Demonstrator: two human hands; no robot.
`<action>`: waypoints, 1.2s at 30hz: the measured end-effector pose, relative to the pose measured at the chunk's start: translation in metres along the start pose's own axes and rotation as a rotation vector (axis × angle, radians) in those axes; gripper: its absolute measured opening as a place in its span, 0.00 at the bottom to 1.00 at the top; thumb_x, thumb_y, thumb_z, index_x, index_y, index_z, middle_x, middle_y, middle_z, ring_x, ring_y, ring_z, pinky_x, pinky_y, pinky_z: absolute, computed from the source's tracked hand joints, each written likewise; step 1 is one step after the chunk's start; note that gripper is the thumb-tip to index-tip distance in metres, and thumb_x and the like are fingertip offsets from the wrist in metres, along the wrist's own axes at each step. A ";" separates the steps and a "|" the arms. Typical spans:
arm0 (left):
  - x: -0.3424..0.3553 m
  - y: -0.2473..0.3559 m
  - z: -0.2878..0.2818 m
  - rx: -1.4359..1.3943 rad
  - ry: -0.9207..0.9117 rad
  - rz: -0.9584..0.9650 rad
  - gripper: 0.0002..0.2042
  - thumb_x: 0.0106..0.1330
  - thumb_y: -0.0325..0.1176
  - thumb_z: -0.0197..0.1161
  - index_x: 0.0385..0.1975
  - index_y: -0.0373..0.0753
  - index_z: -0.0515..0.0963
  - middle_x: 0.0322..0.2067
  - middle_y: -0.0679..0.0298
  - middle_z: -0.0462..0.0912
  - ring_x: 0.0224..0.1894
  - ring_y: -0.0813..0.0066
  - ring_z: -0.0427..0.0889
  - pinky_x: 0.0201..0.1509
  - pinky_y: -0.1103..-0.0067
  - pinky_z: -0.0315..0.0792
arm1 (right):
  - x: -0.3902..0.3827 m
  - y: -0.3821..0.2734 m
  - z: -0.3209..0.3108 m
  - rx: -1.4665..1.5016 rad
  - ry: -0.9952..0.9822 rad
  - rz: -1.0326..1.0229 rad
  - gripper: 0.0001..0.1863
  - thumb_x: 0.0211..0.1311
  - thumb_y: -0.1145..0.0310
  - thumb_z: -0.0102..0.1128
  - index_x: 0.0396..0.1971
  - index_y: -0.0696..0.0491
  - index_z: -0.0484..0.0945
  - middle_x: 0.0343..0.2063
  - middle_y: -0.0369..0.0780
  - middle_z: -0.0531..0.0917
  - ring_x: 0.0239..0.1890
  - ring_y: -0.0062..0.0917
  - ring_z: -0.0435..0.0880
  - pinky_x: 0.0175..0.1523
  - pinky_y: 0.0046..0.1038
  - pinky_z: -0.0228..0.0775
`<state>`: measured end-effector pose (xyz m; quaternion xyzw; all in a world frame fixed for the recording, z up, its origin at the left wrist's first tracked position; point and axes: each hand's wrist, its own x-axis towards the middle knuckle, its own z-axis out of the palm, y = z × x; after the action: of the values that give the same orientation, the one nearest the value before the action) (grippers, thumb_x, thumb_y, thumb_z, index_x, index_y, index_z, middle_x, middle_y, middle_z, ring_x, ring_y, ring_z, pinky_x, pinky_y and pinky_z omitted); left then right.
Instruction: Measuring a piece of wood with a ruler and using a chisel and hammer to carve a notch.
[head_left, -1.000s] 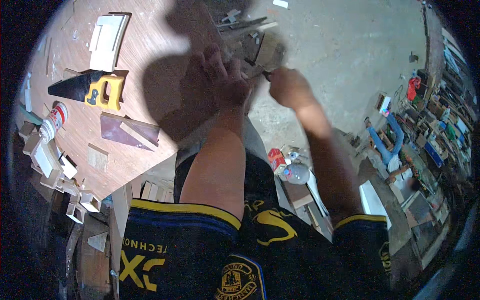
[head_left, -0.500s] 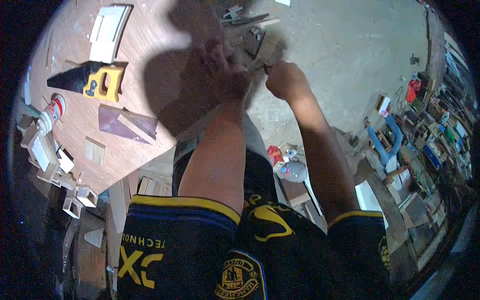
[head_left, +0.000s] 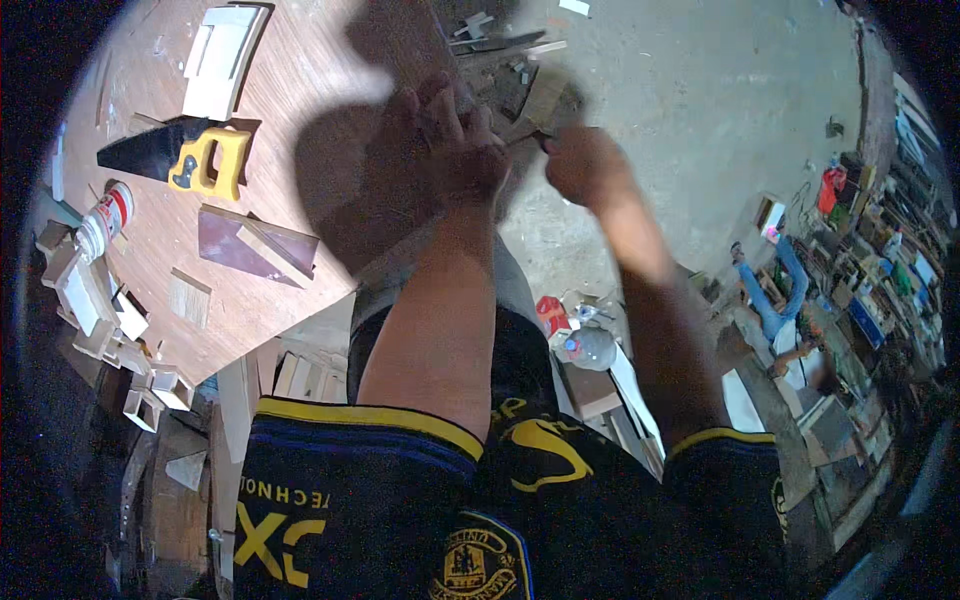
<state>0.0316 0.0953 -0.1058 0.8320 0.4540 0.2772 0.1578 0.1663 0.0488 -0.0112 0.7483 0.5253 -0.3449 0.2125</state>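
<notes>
My left hand (head_left: 465, 155) lies at the right edge of the wooden tabletop (head_left: 330, 60), deep in shadow. Its fingers are bent and pressed down; whatever is under them is too dark to make out. To its right, past the table edge, my right hand (head_left: 585, 165) is closed in a fist, smeared by motion. A thin dark piece sticks out of the fist toward my left hand; its kind does not show. A handsaw (head_left: 210, 162) with a yellow handle lies flat on the table to the left.
On the table are pale wood strips (head_left: 222, 60), a purplish board (head_left: 240, 245) and a white-and-red container (head_left: 105, 220). Small wooden boxes (head_left: 160, 390) crowd its near left. Offcuts (head_left: 545, 95) and a plastic bottle (head_left: 590, 348) are on the floor. At right, a person (head_left: 790, 330) is near piled scraps.
My right fist has drawn a little to the right, away from my left hand, and is more blurred. My left hand has stayed at the table edge.
</notes>
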 end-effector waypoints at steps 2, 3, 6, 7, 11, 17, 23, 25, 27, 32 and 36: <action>0.008 0.019 -0.020 0.083 -0.065 -0.043 0.10 0.48 0.28 0.55 0.30 0.32 0.77 0.53 0.43 0.66 0.61 0.39 0.59 0.65 0.46 0.51 | 0.014 -0.003 0.020 -0.042 -0.017 0.034 0.13 0.57 0.70 0.45 0.30 0.53 0.82 0.32 0.47 0.83 0.35 0.38 0.83 0.39 0.38 0.76; 0.012 0.017 -0.011 0.078 -0.052 -0.038 0.10 0.48 0.28 0.55 0.30 0.32 0.77 0.53 0.43 0.66 0.61 0.39 0.59 0.65 0.46 0.51 | 0.013 0.009 0.033 -0.032 0.079 -0.039 0.13 0.56 0.71 0.45 0.31 0.54 0.82 0.32 0.48 0.83 0.38 0.38 0.83 0.41 0.38 0.76; -0.008 0.001 -0.017 -0.065 -0.143 -0.156 0.09 0.50 0.29 0.55 0.29 0.33 0.78 0.53 0.44 0.66 0.61 0.36 0.58 0.65 0.46 0.51 | -0.012 -0.005 -0.011 0.090 0.024 -0.038 0.13 0.56 0.70 0.45 0.30 0.56 0.82 0.32 0.49 0.83 0.40 0.38 0.82 0.42 0.37 0.75; -0.008 0.007 -0.021 0.035 -0.109 -0.115 0.09 0.50 0.29 0.56 0.30 0.34 0.78 0.54 0.44 0.65 0.61 0.35 0.56 0.65 0.46 0.51 | -0.010 0.000 -0.010 0.041 -0.003 -0.057 0.13 0.56 0.71 0.45 0.31 0.56 0.82 0.33 0.47 0.83 0.40 0.37 0.82 0.42 0.37 0.76; 0.058 0.024 -0.048 -0.049 -1.055 -0.589 0.09 0.49 0.29 0.56 0.29 0.37 0.78 0.55 0.46 0.65 0.64 0.33 0.50 0.65 0.45 0.49 | 0.009 -0.010 0.016 0.025 -0.012 0.041 0.13 0.55 0.72 0.46 0.31 0.54 0.82 0.31 0.46 0.83 0.36 0.37 0.83 0.39 0.39 0.76; 0.010 0.023 -0.022 0.123 -0.122 -0.032 0.10 0.47 0.29 0.57 0.30 0.37 0.80 0.55 0.47 0.65 0.65 0.32 0.49 0.66 0.45 0.49 | 0.019 0.018 0.034 0.083 0.150 -0.052 0.12 0.54 0.71 0.47 0.28 0.56 0.82 0.28 0.50 0.82 0.30 0.42 0.83 0.36 0.40 0.76; -0.001 -0.001 -0.022 0.106 -0.143 0.022 0.08 0.48 0.30 0.57 0.27 0.38 0.80 0.54 0.46 0.66 0.63 0.32 0.52 0.66 0.44 0.49 | -0.018 -0.001 0.004 0.175 0.150 0.008 0.11 0.50 0.70 0.49 0.21 0.57 0.81 0.25 0.51 0.82 0.32 0.42 0.83 0.37 0.38 0.76; 0.006 0.013 -0.021 0.094 -0.124 -0.004 0.09 0.47 0.29 0.57 0.27 0.37 0.80 0.54 0.46 0.66 0.63 0.33 0.54 0.66 0.44 0.49 | -0.002 0.002 0.016 0.166 0.186 0.035 0.11 0.52 0.70 0.48 0.24 0.58 0.81 0.26 0.51 0.82 0.33 0.42 0.83 0.38 0.39 0.76; 0.023 0.023 -0.032 0.087 -0.136 -0.032 0.09 0.47 0.28 0.56 0.28 0.37 0.80 0.54 0.46 0.66 0.62 0.33 0.55 0.66 0.44 0.49 | 0.005 -0.010 0.002 0.063 0.053 -0.048 0.12 0.52 0.72 0.46 0.25 0.59 0.80 0.27 0.51 0.82 0.32 0.43 0.83 0.38 0.40 0.76; -0.013 -0.011 -0.005 0.068 -0.004 -0.024 0.11 0.51 0.38 0.62 0.29 0.38 0.80 0.56 0.44 0.64 0.62 0.33 0.56 0.66 0.46 0.50 | -0.016 -0.007 -0.010 0.227 0.089 -0.074 0.12 0.52 0.71 0.47 0.25 0.60 0.80 0.29 0.53 0.81 0.33 0.45 0.82 0.39 0.41 0.75; 0.001 0.018 -0.010 -0.058 -0.195 -0.117 0.15 0.50 0.43 0.64 0.32 0.38 0.80 0.56 0.44 0.64 0.62 0.36 0.57 0.66 0.47 0.51 | 0.006 0.003 0.014 0.139 0.022 0.075 0.13 0.57 0.70 0.46 0.31 0.58 0.81 0.32 0.52 0.81 0.34 0.46 0.82 0.39 0.42 0.75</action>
<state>0.0382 0.0867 -0.0884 0.8223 0.4760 0.1982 0.2410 0.1665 0.0419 -0.0256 0.7842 0.4740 -0.3640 0.1670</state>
